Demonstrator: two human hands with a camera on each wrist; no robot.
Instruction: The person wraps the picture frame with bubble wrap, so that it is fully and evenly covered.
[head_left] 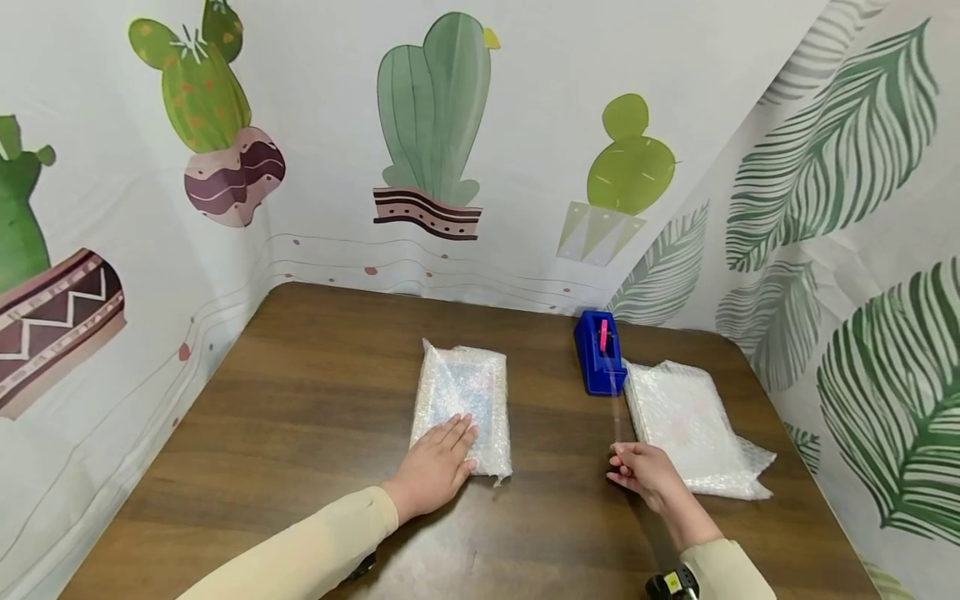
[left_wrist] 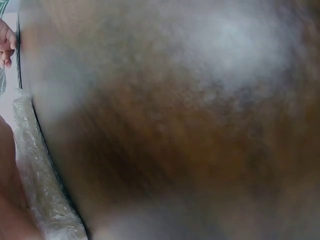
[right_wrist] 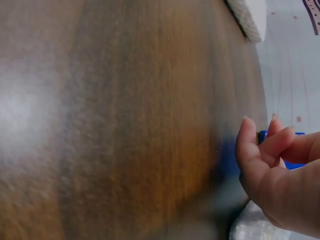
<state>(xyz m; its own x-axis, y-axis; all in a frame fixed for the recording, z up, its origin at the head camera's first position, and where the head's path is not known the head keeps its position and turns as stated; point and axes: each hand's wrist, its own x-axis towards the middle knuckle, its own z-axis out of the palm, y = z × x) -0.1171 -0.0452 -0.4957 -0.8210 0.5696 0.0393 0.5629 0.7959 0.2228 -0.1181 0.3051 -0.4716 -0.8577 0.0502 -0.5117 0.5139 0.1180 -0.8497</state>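
Note:
A flat packet in bubble wrap (head_left: 489,383) lies near the middle of the table, something bluish showing through it. My left hand (head_left: 435,467) rests on its lower part with straight fingers. To the right, my right hand (head_left: 645,471) pinches the end of a strip of clear tape (head_left: 617,417). The strip runs taut back to a blue tape dispenser (head_left: 592,367) with a pink roll core (head_left: 603,335). In the right wrist view the thumb and fingers of the right hand (right_wrist: 280,170) meet, and the dispenser shows partly behind them.
A second bubble-wrapped packet (head_left: 678,417) lies right of the dispenser, close to the right hand. The brown wooden table (head_left: 315,375) meets a hanging cloth (head_left: 525,125) printed with cacti and leaves at its back and sides.

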